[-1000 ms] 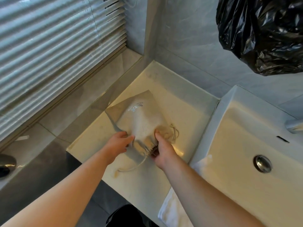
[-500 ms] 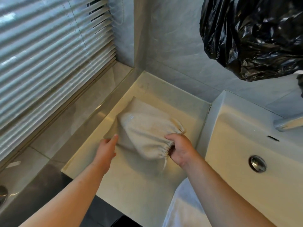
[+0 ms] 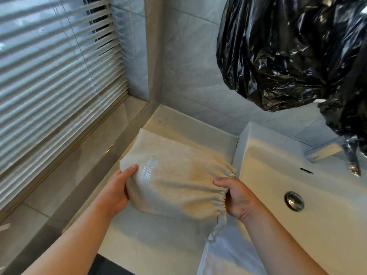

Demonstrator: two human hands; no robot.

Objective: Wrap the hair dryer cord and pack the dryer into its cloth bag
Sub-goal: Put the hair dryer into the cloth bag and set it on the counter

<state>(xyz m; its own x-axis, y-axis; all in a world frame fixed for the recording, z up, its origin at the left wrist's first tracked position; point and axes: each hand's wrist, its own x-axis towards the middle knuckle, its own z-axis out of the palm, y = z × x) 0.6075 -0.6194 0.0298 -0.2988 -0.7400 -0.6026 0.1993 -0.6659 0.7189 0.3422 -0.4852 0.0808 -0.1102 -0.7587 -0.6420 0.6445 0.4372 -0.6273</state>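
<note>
A beige cloth bag (image 3: 174, 179) with pale "HAIR DRYER" lettering bulges full over the counter (image 3: 139, 239); the dryer and its cord are hidden inside. My left hand (image 3: 117, 191) grips the bag's closed bottom end on the left. My right hand (image 3: 238, 197) pinches the gathered drawstring mouth on the right. A loop of drawstring (image 3: 217, 229) dangles from the mouth.
A white sink basin (image 3: 309, 225) with a chrome drain (image 3: 294, 201) and tap (image 3: 322, 150) lies to the right. A black plastic bag (image 3: 294, 50) hangs above it. A white towel (image 3: 228, 257) drapes over the counter's front edge. Window blinds (image 3: 51, 76) fill the left.
The bag has been lifted and turned so its lettering faces up. My left hand moved from beside the bag to gripping its left end; my right hand keeps hold of the cinched mouth.
</note>
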